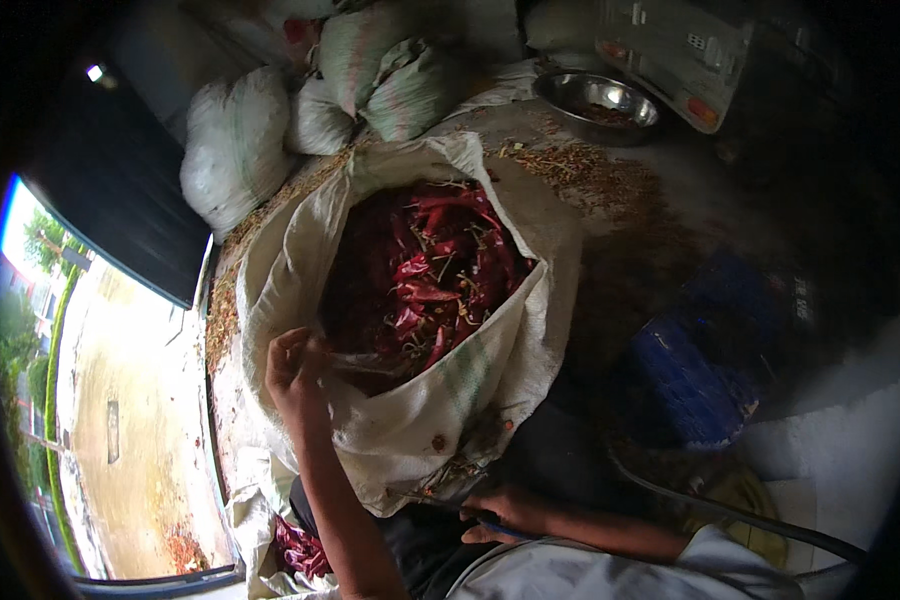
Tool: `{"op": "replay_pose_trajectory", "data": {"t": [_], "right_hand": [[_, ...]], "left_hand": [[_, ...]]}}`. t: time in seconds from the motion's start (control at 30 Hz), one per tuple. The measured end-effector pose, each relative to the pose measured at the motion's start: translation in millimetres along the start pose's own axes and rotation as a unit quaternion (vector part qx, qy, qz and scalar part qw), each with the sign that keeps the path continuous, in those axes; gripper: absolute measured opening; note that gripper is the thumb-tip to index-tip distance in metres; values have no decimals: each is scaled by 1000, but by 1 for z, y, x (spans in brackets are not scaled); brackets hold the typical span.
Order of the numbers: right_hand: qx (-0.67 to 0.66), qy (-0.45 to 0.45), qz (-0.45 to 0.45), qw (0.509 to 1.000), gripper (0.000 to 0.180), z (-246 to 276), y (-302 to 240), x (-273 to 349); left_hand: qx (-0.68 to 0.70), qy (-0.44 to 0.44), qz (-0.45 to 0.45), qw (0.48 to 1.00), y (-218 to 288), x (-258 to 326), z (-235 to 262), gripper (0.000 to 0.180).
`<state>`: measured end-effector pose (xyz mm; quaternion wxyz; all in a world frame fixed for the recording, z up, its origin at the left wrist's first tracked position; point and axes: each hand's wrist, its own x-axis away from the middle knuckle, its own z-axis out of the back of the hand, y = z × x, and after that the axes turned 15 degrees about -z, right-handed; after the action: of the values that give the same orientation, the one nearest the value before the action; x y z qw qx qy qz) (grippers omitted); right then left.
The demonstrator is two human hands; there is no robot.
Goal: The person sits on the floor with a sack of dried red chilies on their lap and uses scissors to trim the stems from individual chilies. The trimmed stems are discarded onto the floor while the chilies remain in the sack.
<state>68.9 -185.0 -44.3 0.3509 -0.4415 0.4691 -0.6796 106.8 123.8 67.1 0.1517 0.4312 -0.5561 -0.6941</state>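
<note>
A large white woven sack (410, 425) stands open in front of me, filled with dried red chili peppers (430, 265) with pale stems. At the sack's left near rim, my left hand (295, 362) is closed with its fingers curled on the edge cloth. Low at the sack's near side, my right hand (510, 512) is closed around a slim blue-handled tool (503, 530). Its dark thin end points left, and its exact kind is hard to make out in the shadow.
Several filled white sacks (235, 150) lie at the back left. A metal basin (600, 105) sits at the back right, near scattered chili bits (590, 175). To the right are a blue plastic crate (695, 375) and a dark hose (750, 520). A bright doorway opens left.
</note>
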Motion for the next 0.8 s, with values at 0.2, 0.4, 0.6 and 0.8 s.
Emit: {"op": "replay_pose_trajectory", "data": {"t": [0.2, 0.4, 0.6, 0.8], "right_hand": [[15, 13, 57, 998, 42, -3, 10, -8], [39, -65, -42, 996, 46, 7, -2, -7], [-14, -108, -51, 993, 57, 11, 3, -11], [-68, -64, -22, 995, 54, -1, 21, -12]], "left_hand": [[-237, -272, -99, 927, -15, -34, -36, 21], [-374, -128, -84, 915, -105, -128, 4, 38], [-433, -262, -121, 854, -53, -130, -42, 31], [-445, -227, -396, 770, -25, -108, -135, 46]]}}
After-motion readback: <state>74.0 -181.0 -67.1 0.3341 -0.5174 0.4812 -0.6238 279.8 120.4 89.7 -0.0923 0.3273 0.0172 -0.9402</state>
